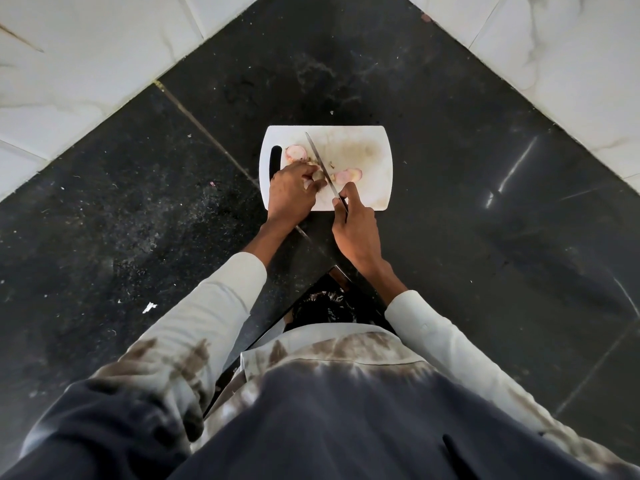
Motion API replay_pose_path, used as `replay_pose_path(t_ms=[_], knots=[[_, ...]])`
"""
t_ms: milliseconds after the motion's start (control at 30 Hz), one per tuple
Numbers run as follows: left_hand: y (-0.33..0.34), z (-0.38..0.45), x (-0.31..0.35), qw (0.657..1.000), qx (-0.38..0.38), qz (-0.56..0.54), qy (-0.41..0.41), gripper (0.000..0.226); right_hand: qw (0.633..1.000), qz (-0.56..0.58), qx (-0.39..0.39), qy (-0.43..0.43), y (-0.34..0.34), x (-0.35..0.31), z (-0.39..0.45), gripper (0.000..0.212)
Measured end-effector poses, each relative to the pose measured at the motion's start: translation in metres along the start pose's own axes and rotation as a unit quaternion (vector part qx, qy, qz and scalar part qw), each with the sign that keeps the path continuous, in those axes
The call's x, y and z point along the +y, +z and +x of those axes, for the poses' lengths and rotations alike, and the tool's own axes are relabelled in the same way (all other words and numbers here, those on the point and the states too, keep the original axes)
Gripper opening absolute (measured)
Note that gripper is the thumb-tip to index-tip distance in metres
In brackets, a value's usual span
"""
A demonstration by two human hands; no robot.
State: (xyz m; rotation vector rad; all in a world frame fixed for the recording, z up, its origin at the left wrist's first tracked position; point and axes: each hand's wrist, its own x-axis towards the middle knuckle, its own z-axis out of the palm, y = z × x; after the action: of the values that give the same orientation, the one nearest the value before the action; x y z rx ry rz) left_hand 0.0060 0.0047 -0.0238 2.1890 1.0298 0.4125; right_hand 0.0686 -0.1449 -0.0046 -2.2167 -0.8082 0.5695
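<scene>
1. The left hand [292,192] is curling its fingers round a small pale onion piece [317,174], pinning it to the white cutting board [370,154] just left of the board's middle.
2. The right hand [355,223] is gripping the knife [320,161] with fingers wrapping a handle that is mostly hidden in the fist.
3. The blade's long axis is running from about 5 o'clock at the grip to 11 o'clock at the tip. It is lying just beside the left fingertips, on their 3 o'clock side, and is touching or nearly touching the held piece.
4. The onion piece is therefore sitting at 11 o'clock from the right hand, and the left hand is the nearer one. I judge the coming cut is depending on the edge staying clear of those curled fingers.
5. A far onion half [295,153] is resting at 10 o'clock on the board, left of the blade. A near onion half [348,174] is lying at 12 o'clock from the right hand, right of the blade and apart from it.
6. The board is lying on a black counter [450,168], with white wall tiles [86,81] closing in at 10 and 2 o'clock. Nothing seems to be blocking the stroke, though the near onion half is sitting close.
</scene>
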Motion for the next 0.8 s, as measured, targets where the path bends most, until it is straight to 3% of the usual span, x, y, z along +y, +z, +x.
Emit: replay_pose_path(t_ms=[400, 800], knots=[[0.000, 0.002, -0.001, 1.000, 0.006, -0.017, 0.013, 0.022, 1.000, -0.031, -0.004, -0.007, 0.001, -0.009, 0.001, 0.024], [0.011, -0.001, -0.008, 0.999, 0.016, -0.030, 0.032, 0.005, 0.997, -0.071, -0.009, -0.012, 0.006, -0.020, 0.011, 0.029]])
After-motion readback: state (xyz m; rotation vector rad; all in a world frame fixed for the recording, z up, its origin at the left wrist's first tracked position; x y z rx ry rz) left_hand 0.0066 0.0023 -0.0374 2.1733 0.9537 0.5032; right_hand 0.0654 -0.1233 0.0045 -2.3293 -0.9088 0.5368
